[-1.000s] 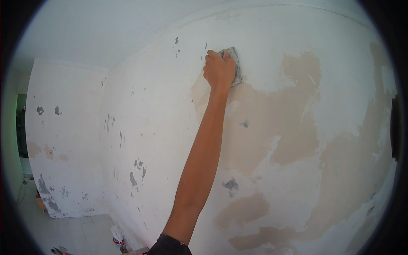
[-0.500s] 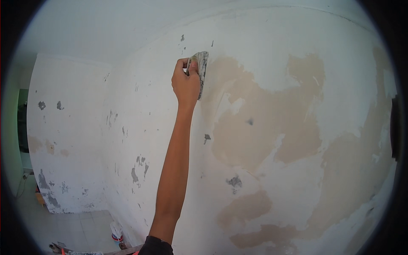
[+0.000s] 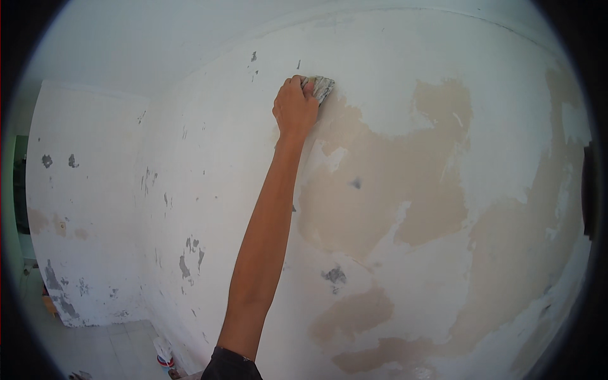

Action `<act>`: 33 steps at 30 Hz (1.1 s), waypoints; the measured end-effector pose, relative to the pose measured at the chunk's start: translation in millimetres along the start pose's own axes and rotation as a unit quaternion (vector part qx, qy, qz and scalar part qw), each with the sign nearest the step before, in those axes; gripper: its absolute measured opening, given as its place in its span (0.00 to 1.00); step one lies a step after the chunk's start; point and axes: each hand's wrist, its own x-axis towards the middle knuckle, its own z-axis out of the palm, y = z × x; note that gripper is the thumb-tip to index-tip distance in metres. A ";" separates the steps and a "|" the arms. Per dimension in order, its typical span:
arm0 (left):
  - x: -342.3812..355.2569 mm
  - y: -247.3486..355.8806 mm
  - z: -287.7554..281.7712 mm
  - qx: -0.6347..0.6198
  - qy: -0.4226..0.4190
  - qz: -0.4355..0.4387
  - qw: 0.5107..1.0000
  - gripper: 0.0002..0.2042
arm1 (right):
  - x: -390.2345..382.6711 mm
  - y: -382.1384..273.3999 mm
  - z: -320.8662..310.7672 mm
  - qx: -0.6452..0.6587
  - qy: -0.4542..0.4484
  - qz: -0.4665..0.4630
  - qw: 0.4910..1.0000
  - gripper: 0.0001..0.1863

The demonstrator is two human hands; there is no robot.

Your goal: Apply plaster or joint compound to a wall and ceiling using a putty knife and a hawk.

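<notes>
The wall is white, blotched with irregular beige from one to five o'clock and flecked dark grey toward eight. At nine, the side wall repeats white with grey spots and faint beige. The flat blade at twelve is mottled grey-white; the sleeve, near seven, black.

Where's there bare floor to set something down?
Left of the bucket, the floor has a free patch between the left wall and the dark items at the picture's bottom edge. It's crowded around the bucket, near the base of the right wall. The hand with the scraper is up high, away from there.
</notes>
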 end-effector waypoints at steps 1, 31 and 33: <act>-6.5 5.0 0.9 -0.020 -0.001 0.023 1.000 0.09 | -1.6 1.3 0.8 0.004 0.001 0.002 1.000 0.16; -26.7 -39.0 -52.4 -0.024 -0.049 -0.182 0.982 0.13 | -25.2 9.9 -7.2 0.014 -0.035 -0.048 0.998 0.14; -31.8 -42.7 -54.7 -0.028 -0.024 -0.156 0.987 0.13 | -17.5 8.1 -10.4 0.017 -0.031 -0.025 0.999 0.14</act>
